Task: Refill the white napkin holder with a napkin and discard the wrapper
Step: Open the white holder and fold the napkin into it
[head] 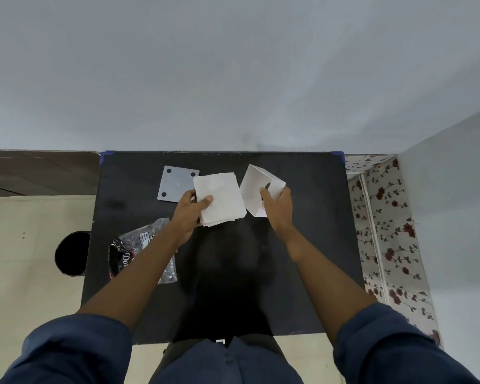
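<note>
Left hand point(190, 207) grips the napkins point(219, 198), thumb on top; right hand point(277, 206) grips the tilted holder point(257, 184), both arms outstretched.

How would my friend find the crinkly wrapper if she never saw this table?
Start at the black table and look at its left side, under the person's left forearm. The wrapper lies there: crumpled clear plastic with black and red print, unlike the flat grey square plate farther back.

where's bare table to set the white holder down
Free: the black table right of the right hand, and the near middle between the forearms. Crowded: the left, with the grey lid, napkin stack and wrapper.
</note>
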